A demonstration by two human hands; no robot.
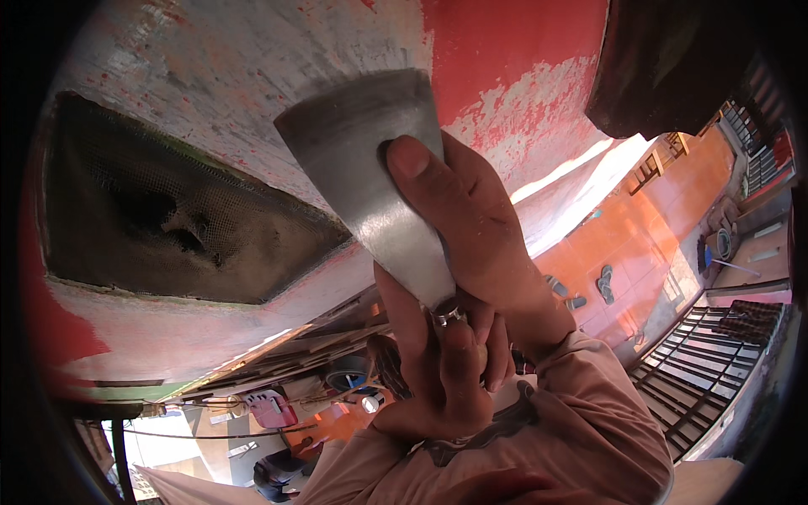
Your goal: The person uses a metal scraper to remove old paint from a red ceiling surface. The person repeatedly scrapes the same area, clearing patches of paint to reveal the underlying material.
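A wide steel paint scraper (379,177) rises through the middle of the view, its broad edge up, in front of a wall (240,57) with worn red and whitish-grey paint. My right hand (486,227) grips it from the right, the thumb flat on the blade and other fingers lower, by the handle. Below it, my left hand (442,391) is closed around the handle, which is mostly hidden by fingers. Whether the blade's edge touches the wall, I cannot tell. Solid red paint (511,38) borders a patchy area right of the blade.
A wall opening with torn dark mesh (252,252) lies left of the scraper. A dark object (663,63) juts in at upper right. Far below are an orange tiled floor (631,252), slippers (606,284), a metal railing (694,372) and a pink chair-like object (271,407).
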